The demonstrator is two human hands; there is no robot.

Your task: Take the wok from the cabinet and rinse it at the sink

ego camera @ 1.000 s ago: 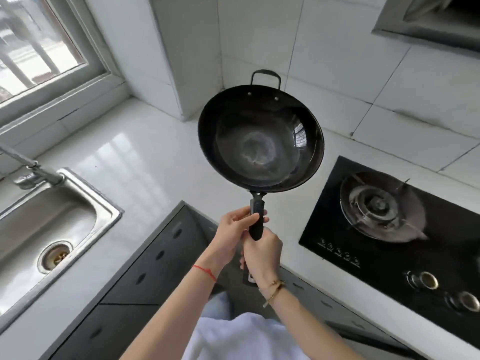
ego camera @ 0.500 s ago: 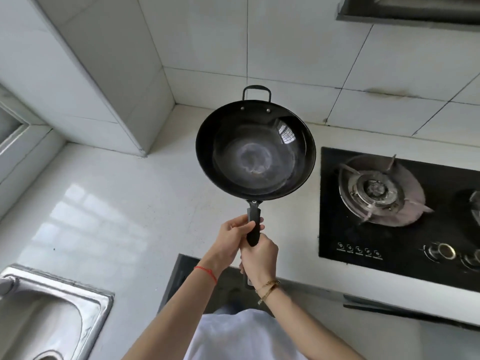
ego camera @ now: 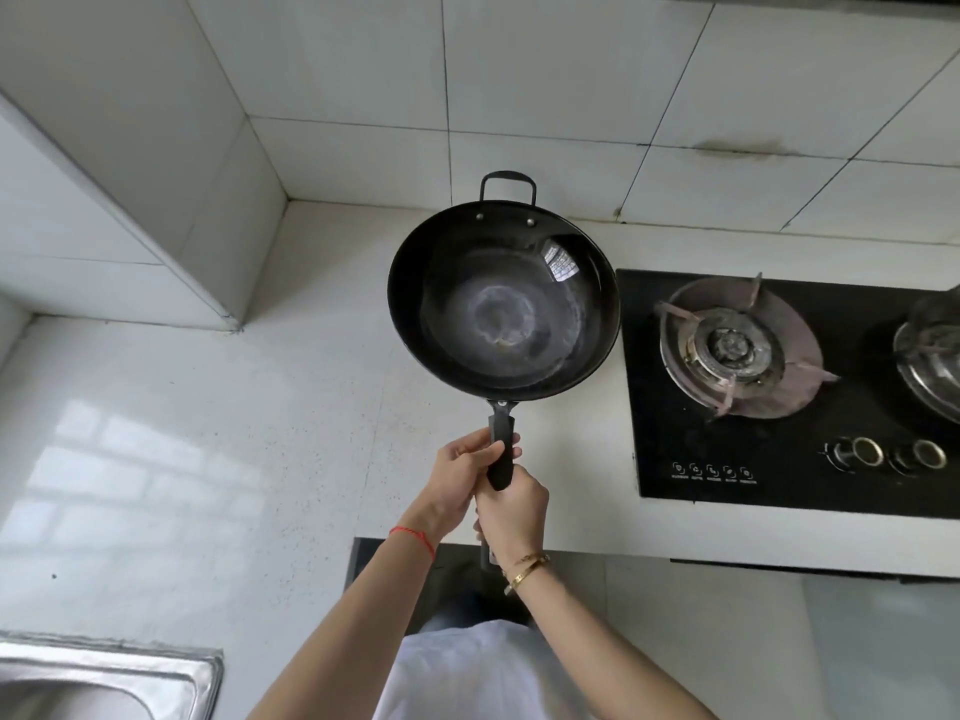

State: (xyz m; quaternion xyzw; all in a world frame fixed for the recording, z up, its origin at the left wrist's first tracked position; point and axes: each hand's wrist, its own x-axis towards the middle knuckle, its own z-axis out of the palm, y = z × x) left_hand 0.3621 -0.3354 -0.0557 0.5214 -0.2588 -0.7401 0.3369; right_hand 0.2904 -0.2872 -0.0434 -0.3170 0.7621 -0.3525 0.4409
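A black wok [ego camera: 503,304] with a long handle and a small loop handle on its far side hangs level above the white counter, left of the stove. Its inside looks empty, with a pale ring on the bottom. My left hand [ego camera: 460,478] grips the long handle from the left. My right hand [ego camera: 511,514] holds the same handle just below it. Only a corner of the steel sink [ego camera: 98,672] shows at the bottom left, well away from the wok.
A black gas stove [ego camera: 779,392] with a burner and knobs lies to the right, and a steel lid [ego camera: 935,356] sits at its right edge. The white counter [ego camera: 182,459] spreads left toward the sink. A tiled wall and a corner pillar [ego camera: 156,200] stand behind.
My view has swung to the right, so the sink has slid to the bottom left corner and the window has left the frame. Both hands keep their hold on the wok handle.
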